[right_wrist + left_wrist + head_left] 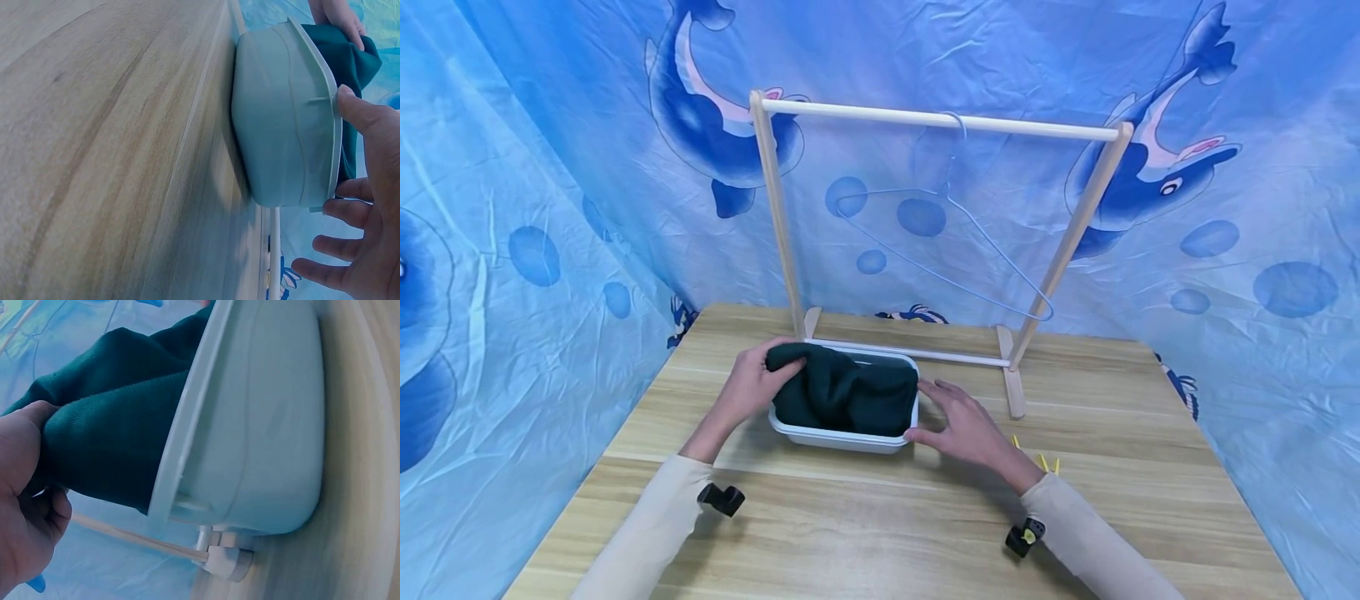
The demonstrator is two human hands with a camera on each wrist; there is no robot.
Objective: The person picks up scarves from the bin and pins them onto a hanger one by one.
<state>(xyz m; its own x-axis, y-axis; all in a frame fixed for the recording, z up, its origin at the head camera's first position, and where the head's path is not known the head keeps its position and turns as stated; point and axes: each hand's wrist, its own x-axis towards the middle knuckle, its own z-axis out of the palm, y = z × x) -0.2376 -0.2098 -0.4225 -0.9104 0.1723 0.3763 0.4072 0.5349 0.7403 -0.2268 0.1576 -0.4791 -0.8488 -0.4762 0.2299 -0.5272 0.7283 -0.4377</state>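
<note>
A dark green cloth (872,398) lies bunched in a white plastic basin (835,439) on the table. At the basin's left end my left hand (758,385) pinches a fold of the cloth between thumb and fingers, lifting it above the rim, as the left wrist view also shows. My right hand (958,423) is at the opposite end, fingers spread, with the thumb and fingertips right at the rim (331,125). Most of the basin's inside is hidden under the cloth.
Behind the basin stands a wooden rack (778,208) with a white top bar (880,115). A light blue wire hanger (1000,250) hangs from that bar. Yellow clips (1047,463) lie beside my right wrist. A blue dolphin-print curtain (880,50) surrounds the table (865,533).
</note>
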